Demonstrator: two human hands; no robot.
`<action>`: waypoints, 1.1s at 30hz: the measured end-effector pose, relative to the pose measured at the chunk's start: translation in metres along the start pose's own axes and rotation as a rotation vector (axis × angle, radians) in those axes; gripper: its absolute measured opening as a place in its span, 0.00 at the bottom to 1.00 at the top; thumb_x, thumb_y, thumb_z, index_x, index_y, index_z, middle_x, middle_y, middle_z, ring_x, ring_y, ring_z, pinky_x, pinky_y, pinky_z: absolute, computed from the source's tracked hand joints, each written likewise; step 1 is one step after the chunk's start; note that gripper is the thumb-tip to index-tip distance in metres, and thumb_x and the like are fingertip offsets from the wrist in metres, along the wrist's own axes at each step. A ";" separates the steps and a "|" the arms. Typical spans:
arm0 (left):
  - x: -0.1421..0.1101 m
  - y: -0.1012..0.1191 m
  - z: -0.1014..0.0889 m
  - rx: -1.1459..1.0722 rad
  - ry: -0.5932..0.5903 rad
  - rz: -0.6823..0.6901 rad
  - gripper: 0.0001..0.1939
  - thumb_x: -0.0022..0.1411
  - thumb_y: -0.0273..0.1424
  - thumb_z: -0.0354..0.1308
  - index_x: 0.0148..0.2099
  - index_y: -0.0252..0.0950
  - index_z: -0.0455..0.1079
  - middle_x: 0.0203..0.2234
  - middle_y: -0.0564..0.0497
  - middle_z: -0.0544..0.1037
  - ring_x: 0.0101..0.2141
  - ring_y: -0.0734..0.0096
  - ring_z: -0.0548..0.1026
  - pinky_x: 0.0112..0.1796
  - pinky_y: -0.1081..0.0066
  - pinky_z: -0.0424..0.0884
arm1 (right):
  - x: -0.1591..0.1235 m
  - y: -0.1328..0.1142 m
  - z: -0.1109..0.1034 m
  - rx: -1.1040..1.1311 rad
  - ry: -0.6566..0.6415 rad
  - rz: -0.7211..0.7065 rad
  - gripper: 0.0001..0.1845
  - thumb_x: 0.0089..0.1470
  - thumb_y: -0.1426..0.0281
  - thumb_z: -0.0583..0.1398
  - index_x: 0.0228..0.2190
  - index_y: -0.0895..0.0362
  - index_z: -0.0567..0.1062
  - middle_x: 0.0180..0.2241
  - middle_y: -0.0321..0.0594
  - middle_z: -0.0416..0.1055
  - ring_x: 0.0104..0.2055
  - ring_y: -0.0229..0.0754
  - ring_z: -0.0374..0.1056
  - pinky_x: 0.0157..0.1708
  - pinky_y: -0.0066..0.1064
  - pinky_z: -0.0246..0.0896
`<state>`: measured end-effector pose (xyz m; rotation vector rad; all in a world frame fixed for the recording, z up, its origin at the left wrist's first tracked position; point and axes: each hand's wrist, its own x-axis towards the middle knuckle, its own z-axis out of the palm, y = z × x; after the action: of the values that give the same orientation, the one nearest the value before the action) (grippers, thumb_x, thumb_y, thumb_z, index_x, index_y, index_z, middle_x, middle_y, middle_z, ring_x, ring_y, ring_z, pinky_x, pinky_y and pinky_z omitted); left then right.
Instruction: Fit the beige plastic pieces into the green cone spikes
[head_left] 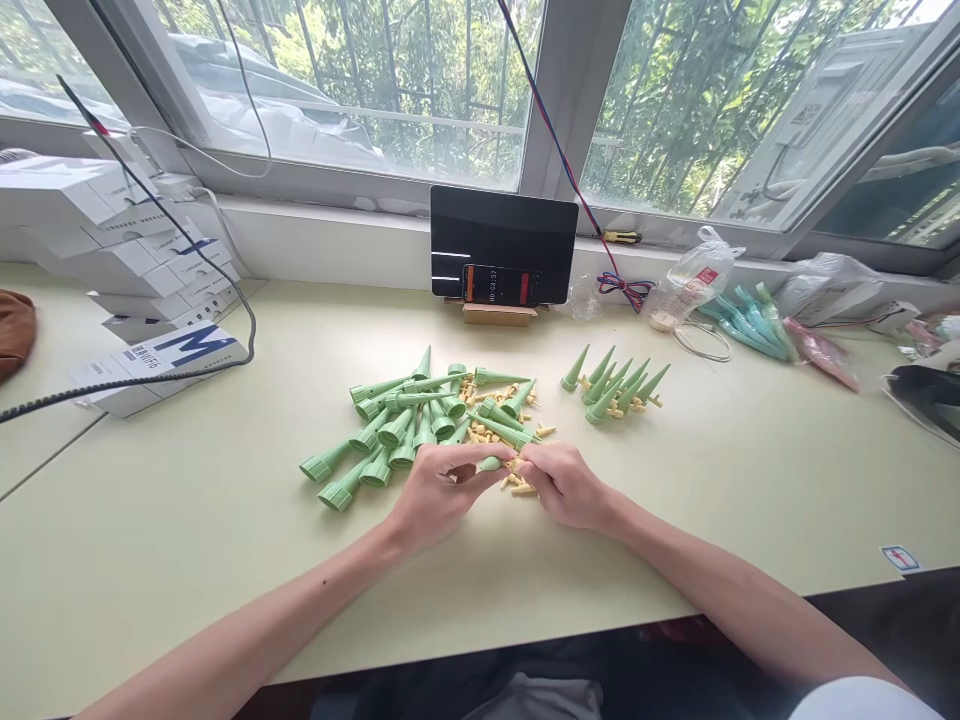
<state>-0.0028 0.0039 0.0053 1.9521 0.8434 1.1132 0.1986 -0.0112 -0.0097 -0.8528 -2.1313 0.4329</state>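
Note:
My left hand (437, 488) is closed around a green plastic watering spike (491, 464), most of it covered by the fingers. Pressed up against it, my right hand (568, 486) pinches a small yellow plastic valve (514, 464) at the spike's end. How far the valve sits in the spike cannot be made out. Just beyond my hands lies a heap of green hollow spikes (395, 430), with loose yellow valves (480, 433) scattered on its right side. Farther right, several green spikes (628, 388) stand or lean together, some with yellow valves showing.
A phone showing a timer (501, 286) leans against a black screen (504, 235) at the back. White boxes (161, 250) are stacked at left, a black cable (232, 285) arching past them. Plastic bags (694, 280) and blue-green packets (750, 322) lie at back right.

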 end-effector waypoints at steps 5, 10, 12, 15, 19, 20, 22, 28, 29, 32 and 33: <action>0.000 0.000 0.001 -0.035 -0.003 -0.047 0.10 0.61 0.34 0.63 0.41 0.36 0.81 0.30 0.46 0.83 0.24 0.71 0.76 0.20 0.77 0.67 | 0.000 0.002 0.000 -0.011 -0.001 0.001 0.20 0.69 0.66 0.45 0.23 0.54 0.53 0.19 0.29 0.51 0.20 0.33 0.44 0.21 0.26 0.41; 0.001 0.003 0.000 -0.053 -0.009 -0.053 0.10 0.61 0.32 0.63 0.43 0.35 0.81 0.36 0.45 0.84 0.19 0.77 0.71 0.18 0.76 0.66 | -0.001 0.003 0.001 -0.037 -0.003 0.001 0.20 0.69 0.65 0.45 0.23 0.54 0.53 0.19 0.29 0.50 0.20 0.32 0.43 0.21 0.26 0.42; 0.002 0.004 0.000 -0.059 -0.006 -0.048 0.09 0.61 0.30 0.63 0.44 0.36 0.80 0.38 0.45 0.84 0.17 0.80 0.68 0.16 0.76 0.65 | 0.000 0.003 0.000 -0.044 0.005 -0.003 0.20 0.69 0.65 0.45 0.23 0.54 0.53 0.19 0.29 0.49 0.20 0.32 0.43 0.21 0.26 0.42; 0.002 0.004 0.000 -0.055 0.013 -0.013 0.08 0.61 0.28 0.63 0.42 0.36 0.81 0.42 0.43 0.83 0.22 0.74 0.75 0.16 0.76 0.66 | 0.001 0.002 0.000 -0.037 0.014 0.004 0.20 0.69 0.65 0.46 0.23 0.54 0.53 0.19 0.29 0.50 0.19 0.32 0.44 0.21 0.26 0.43; 0.002 0.003 0.000 -0.025 0.023 0.047 0.06 0.61 0.28 0.63 0.40 0.36 0.81 0.42 0.42 0.83 0.32 0.63 0.81 0.18 0.75 0.69 | 0.001 0.002 0.000 -0.024 0.010 0.010 0.21 0.69 0.65 0.45 0.23 0.54 0.53 0.19 0.29 0.50 0.20 0.32 0.45 0.21 0.27 0.43; 0.002 0.002 0.000 -0.017 0.023 0.057 0.06 0.61 0.28 0.63 0.40 0.36 0.81 0.42 0.43 0.83 0.33 0.62 0.81 0.19 0.75 0.70 | 0.001 0.002 0.000 -0.020 0.009 0.009 0.21 0.69 0.65 0.45 0.23 0.54 0.53 0.19 0.29 0.50 0.20 0.33 0.45 0.21 0.27 0.43; 0.001 0.000 0.000 -0.003 0.022 0.079 0.06 0.61 0.28 0.64 0.40 0.36 0.80 0.42 0.43 0.83 0.35 0.61 0.82 0.21 0.74 0.73 | 0.000 0.002 0.000 -0.009 0.008 0.009 0.20 0.69 0.65 0.45 0.23 0.54 0.53 0.19 0.29 0.50 0.20 0.33 0.45 0.21 0.27 0.43; -0.001 -0.007 0.001 0.026 0.019 0.142 0.09 0.61 0.26 0.63 0.44 0.38 0.80 0.44 0.44 0.82 0.38 0.60 0.82 0.30 0.69 0.79 | -0.001 0.004 0.001 0.001 0.011 0.012 0.21 0.69 0.65 0.46 0.23 0.54 0.55 0.19 0.29 0.51 0.20 0.32 0.45 0.21 0.26 0.44; -0.001 -0.008 0.001 0.022 0.019 0.150 0.10 0.61 0.25 0.63 0.45 0.38 0.80 0.44 0.44 0.82 0.39 0.60 0.82 0.31 0.70 0.79 | -0.001 0.004 0.001 0.000 0.009 0.014 0.21 0.69 0.65 0.45 0.23 0.55 0.56 0.20 0.30 0.52 0.20 0.32 0.45 0.21 0.26 0.45; -0.003 -0.012 0.001 0.016 0.016 0.165 0.12 0.61 0.24 0.62 0.46 0.39 0.79 0.46 0.43 0.81 0.39 0.61 0.81 0.28 0.72 0.78 | 0.000 0.004 0.001 -0.003 0.004 0.029 0.21 0.69 0.65 0.45 0.23 0.55 0.58 0.20 0.30 0.52 0.20 0.32 0.47 0.21 0.26 0.46; -0.003 -0.013 0.001 0.021 0.015 0.168 0.12 0.61 0.24 0.62 0.47 0.39 0.79 0.46 0.43 0.81 0.39 0.61 0.81 0.27 0.72 0.77 | 0.000 0.004 0.001 -0.001 0.005 0.032 0.22 0.69 0.64 0.45 0.23 0.55 0.58 0.19 0.30 0.53 0.20 0.32 0.47 0.21 0.26 0.46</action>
<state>-0.0059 0.0076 -0.0069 2.0643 0.7115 1.2213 0.1996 -0.0087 -0.0121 -0.8884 -2.1161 0.4455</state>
